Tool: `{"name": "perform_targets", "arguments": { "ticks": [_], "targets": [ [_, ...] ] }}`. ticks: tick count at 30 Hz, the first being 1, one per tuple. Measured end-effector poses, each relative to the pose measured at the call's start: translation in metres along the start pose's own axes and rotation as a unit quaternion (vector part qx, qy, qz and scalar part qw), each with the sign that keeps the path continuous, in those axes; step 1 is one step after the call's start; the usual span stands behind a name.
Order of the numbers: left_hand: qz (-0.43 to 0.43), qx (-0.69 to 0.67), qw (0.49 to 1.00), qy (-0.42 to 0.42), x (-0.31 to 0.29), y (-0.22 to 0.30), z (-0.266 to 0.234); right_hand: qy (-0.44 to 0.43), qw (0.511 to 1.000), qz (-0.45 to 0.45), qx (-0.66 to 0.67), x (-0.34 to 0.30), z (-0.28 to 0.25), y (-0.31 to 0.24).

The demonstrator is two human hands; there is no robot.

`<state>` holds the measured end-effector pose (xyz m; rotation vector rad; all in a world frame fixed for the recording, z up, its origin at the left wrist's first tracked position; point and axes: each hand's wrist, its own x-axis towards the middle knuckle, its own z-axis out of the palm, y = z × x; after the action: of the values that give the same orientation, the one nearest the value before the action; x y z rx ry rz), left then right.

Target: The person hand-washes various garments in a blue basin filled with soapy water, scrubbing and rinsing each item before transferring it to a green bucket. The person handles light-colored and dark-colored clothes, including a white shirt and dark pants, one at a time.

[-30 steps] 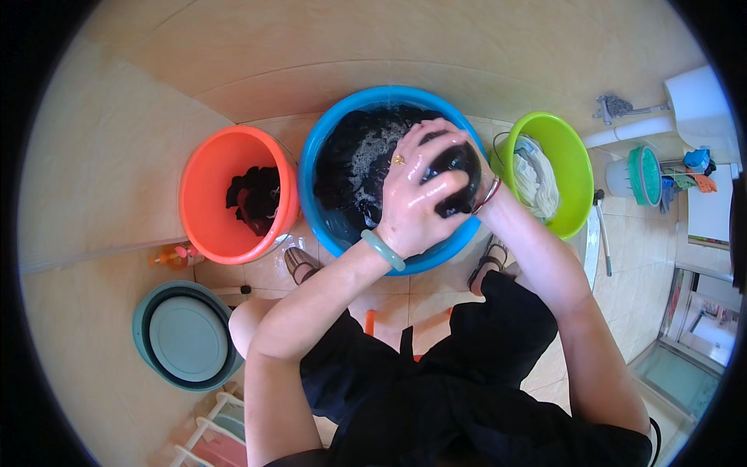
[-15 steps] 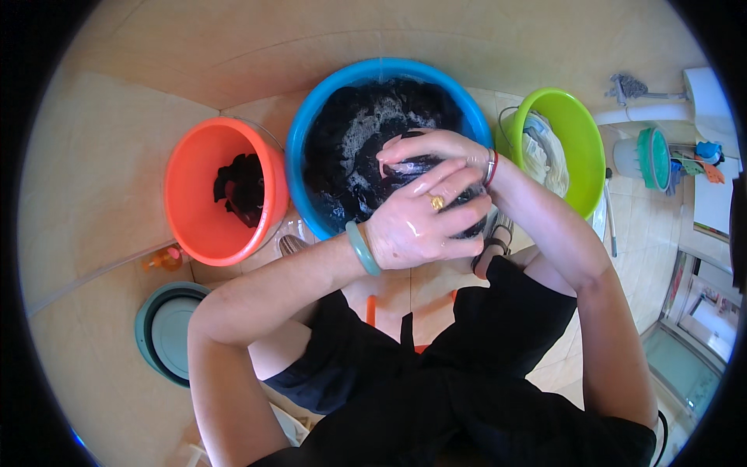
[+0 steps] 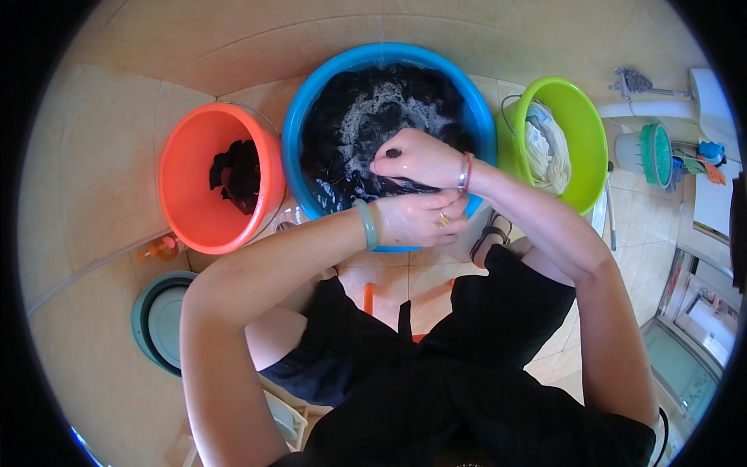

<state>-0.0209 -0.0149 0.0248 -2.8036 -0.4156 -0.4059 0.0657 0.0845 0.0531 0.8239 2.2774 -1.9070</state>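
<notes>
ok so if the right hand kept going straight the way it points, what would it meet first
Probably the dark wet cloth in the blue basin, to the left of the right hand; depth is unclear, so it might pass above.

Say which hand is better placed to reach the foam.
Right, likely: the right hand, gripping dark cloth, looks nearer the foam; the left hand is toward the near rim of the blue basin.

Lime-green bucket [image 3: 587, 134] holds pale crumpled cloth [image 3: 551, 149]. Right of the lime-green bucket: white pipe [image 3: 654, 109] and pale bin [image 3: 630, 149] with green rim. Well left of it: orange-red bucket [image 3: 183, 171] containing dark cloth [image 3: 243, 179]; grey-green round basin [image 3: 140, 321], partly hidden.
</notes>
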Motion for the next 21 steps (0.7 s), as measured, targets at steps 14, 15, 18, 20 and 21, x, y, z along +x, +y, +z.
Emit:
{"name": "perform_targets", "arguments": {
  "ticks": [14,15,18,20,21],
  "targets": [
    [-0.533,-0.291,0.703,0.370,0.074,-0.056,0.027,0.283,0.832,0.095,0.467,-0.072,-0.090,0.095],
    [-0.618,-0.305,0.609,0.393,0.095,-0.066,0.031,0.344,0.835,0.112,0.415,-0.092,-0.107,0.109],
    [-0.631,-0.602,0.167,0.459,0.134,-0.096,0.041,0.500,0.817,0.147,0.247,-0.132,-0.135,0.120],
    [-0.650,-0.628,0.157,0.399,0.151,-0.099,0.051,0.563,0.757,0.199,0.264,-0.149,-0.142,0.111],
    [-0.631,-0.674,0.140,0.358,0.179,-0.099,0.054,0.567,0.739,0.151,0.330,-0.178,-0.166,0.153]
  ]
}}
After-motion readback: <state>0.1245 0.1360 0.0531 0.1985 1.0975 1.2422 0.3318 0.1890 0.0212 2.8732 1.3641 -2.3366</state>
